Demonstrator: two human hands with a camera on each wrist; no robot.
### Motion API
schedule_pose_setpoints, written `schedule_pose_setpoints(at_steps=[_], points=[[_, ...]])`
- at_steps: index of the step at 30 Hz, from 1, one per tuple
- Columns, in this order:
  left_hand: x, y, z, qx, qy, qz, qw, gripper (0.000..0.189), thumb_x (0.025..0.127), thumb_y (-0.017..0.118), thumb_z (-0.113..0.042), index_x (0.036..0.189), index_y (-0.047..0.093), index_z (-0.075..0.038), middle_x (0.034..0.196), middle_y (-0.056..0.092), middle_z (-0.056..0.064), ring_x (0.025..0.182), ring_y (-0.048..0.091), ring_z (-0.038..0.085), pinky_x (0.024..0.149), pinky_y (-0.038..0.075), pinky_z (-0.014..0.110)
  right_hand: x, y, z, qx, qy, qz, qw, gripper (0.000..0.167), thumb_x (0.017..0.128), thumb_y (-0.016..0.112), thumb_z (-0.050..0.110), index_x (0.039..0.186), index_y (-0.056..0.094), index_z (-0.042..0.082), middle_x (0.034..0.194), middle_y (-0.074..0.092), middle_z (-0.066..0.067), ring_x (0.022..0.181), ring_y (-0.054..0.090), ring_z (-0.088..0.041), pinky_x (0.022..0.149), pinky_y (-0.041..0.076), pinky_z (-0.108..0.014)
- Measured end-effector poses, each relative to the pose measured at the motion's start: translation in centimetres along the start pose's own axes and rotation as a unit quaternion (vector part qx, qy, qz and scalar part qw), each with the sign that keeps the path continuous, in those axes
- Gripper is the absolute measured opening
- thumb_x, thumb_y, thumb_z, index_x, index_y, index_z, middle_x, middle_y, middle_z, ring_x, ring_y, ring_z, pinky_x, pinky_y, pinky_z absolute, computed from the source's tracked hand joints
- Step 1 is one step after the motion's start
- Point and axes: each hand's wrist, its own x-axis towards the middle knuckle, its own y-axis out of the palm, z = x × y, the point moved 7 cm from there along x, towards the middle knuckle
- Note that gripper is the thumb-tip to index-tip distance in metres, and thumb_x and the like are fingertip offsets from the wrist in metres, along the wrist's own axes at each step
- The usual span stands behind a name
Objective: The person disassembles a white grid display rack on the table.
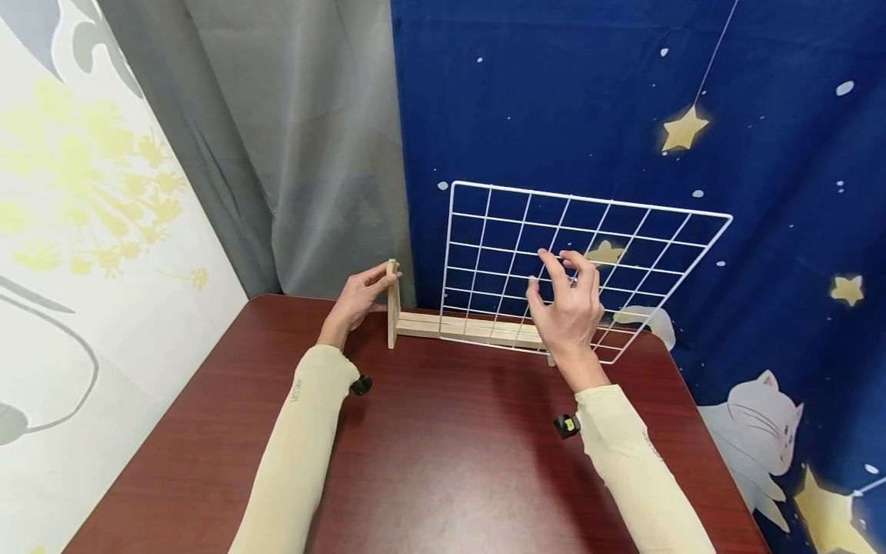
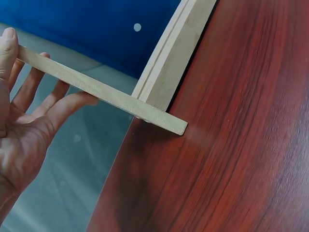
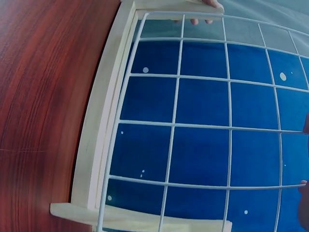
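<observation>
At the back of the table stands a pale wooden stand, with a grooved crossbar [image 1: 419, 324] between two end pieces. My left hand [image 1: 356, 298] grips the top of the left end piece [image 2: 104, 92], thumb on one side and fingers on the other. With my right hand [image 1: 571, 312] I pinch a wire near the middle of a white wire grid panel [image 3: 174, 124]. In the right wrist view only bits of those fingers [image 3: 304, 203] show at the edge. The panel leans upright over the crossbar, and its lower edge overlaps the bar in the head view.
Everything stands on a dark red wooden table [image 1: 429, 462], close to its back edge. Behind hang a grey curtain [image 1: 311, 154] and a blue curtain [image 1: 554, 100] with stars. A white patterned wall covering [image 1: 104, 231] borders the left side.
</observation>
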Motion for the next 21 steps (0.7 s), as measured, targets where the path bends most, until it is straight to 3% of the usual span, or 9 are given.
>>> schedule_pose_setpoints(at_steps=[12,21], points=[[0.9,2.7,0.4,0.017,0.016,-0.043,0.9988,0.057,0.102,0.071,-0.040,0.155,0.056,-0.028,0.153,0.061,0.014,0.143,0.055,0.034,0.102,0.058,0.063,-0.6,0.3,0.5,0.007,0.011,-0.009,0.9999,0.045,0.088,0.078,0.020,0.132,0.073,0.026,0.129,0.066,-0.016,0.111,0.067,-0.032,0.069,0.060,-0.044],[0.6,2.9,0.1,0.026,0.023,-0.072,0.9968,0.056,0.099,0.075,-0.042,0.151,0.059,-0.030,0.152,0.062,0.015,0.137,0.060,0.037,0.099,0.060,0.062,-0.7,0.6,0.8,0.015,0.004,-0.007,0.9999,0.044,0.089,0.078,0.019,0.132,0.074,0.026,0.128,0.066,-0.017,0.111,0.067,-0.033,0.072,0.060,-0.046]])
